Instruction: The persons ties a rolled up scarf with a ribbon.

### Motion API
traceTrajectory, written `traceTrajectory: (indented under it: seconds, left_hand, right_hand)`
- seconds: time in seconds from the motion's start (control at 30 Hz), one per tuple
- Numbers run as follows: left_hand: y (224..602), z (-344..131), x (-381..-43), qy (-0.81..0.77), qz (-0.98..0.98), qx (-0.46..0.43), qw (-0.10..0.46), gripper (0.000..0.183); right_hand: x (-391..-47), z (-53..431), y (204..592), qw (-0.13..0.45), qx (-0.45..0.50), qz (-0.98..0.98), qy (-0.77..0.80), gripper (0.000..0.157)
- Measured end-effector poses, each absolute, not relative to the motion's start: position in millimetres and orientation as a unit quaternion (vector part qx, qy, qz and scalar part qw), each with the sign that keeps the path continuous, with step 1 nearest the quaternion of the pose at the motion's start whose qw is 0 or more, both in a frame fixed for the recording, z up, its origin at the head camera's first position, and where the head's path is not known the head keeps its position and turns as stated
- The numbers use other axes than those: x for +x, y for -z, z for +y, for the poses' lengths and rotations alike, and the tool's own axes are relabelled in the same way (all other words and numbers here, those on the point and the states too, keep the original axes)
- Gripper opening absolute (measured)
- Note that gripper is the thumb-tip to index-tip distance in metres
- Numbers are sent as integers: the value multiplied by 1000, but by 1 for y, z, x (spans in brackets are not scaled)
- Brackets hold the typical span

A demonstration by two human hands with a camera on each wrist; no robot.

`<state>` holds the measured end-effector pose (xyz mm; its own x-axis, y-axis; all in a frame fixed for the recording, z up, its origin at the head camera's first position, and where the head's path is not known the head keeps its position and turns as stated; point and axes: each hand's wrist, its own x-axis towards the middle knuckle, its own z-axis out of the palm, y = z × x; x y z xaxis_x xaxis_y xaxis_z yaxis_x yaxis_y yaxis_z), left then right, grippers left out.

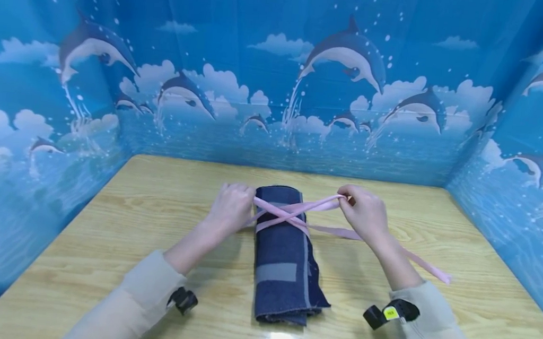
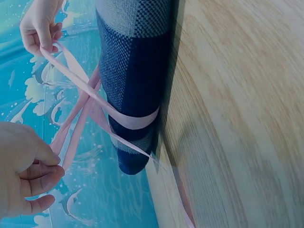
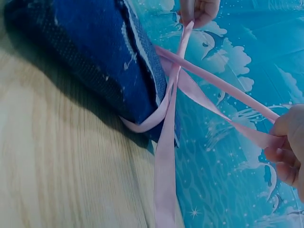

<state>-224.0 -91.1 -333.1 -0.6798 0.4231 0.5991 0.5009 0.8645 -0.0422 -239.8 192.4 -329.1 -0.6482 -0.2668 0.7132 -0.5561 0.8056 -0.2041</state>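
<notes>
- Left grip [image 1: 232, 204]: thumb and fingertips pinch a loop of pink ribbon [image 1: 289, 215], just left of the bundle.
- Right grip [image 1: 365, 213]: thumb and fingers also pinch a ribbon loop, drawn out to the right of the bundle.
- Between the grips the two loops cross in an X; this looks like the crossing step of a bow, not yet knotted. The next move probably calls for passing one loop under the other and pulling both evenly.
- Below that crossing and between the grips lies the cloth roll [image 1: 278, 247], dark blue with grey checks, ribbon round its far part, near end frayed and flaring rightward.
- Under the right grip, a loose ribbon tail [image 1: 437, 273] trails across the table [image 1: 143, 218].
- Beyond both grips hangs a dolphin-print curtain [image 1: 254, 147].
</notes>
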Motion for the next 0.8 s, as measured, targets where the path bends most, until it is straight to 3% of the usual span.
traceTrajectory:
  seconds: [0.4,0.8]
  left_hand:
    - [339,-101,-225,11,-911,-230,342,8]
    - [344,-112,-231,-15,-918,-199,344,10]
  right_hand:
    - [-238,209,332,344,224,-887,-211,11]
    - [-239,228,338,270,188,-906,-267,15]
